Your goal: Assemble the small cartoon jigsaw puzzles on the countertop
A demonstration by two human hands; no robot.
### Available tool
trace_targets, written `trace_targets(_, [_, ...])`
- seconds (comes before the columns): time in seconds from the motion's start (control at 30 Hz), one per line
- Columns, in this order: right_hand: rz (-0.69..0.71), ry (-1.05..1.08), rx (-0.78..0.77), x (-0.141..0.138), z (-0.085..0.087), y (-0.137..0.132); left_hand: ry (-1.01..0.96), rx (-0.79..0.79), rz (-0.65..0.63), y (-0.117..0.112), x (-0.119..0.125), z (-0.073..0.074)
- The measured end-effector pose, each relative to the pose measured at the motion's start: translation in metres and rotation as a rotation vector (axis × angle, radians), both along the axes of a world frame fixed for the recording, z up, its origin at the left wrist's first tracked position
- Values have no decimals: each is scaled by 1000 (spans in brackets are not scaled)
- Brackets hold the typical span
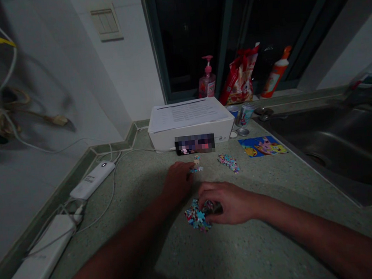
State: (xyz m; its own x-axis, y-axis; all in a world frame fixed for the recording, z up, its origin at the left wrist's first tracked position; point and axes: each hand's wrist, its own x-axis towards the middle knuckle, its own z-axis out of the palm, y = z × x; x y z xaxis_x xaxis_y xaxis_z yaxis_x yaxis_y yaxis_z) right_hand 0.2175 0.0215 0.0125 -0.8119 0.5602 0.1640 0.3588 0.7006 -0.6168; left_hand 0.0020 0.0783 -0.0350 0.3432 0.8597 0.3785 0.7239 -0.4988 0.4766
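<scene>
On the counter (144, 257), a loose pile of colourful jigsaw puzzle pieces (198, 217) lies in front of me. My right hand (228, 201) arches over the right side of that pile, thumb and fingers apart, with pieces visible between them. My left hand (177, 179) is further forward, its fingertips at a small cluster of puzzle pieces (197, 164). Its fingers are bent but apart, and I see nothing held in them. To the right of this cluster is another group of puzzle pieces (228, 163).
A white box (190, 115) stands behind, with a phone (195, 144) leaning on it. Right of it are a blue picture card (262, 146), a can (246, 114) and the sink (331, 143). Leftward lie a white power bank (93, 180), cables and a white power strip (40, 263).
</scene>
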Motion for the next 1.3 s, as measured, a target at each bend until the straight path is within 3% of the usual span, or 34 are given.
trace_targets(0.47, [-115,67,69,1,-13,11,-96,-65,-30,1,1,1])
trace_targets(1.3, [-185,50,103,1,-19,15,-54,-4,-83,0,0,-2])
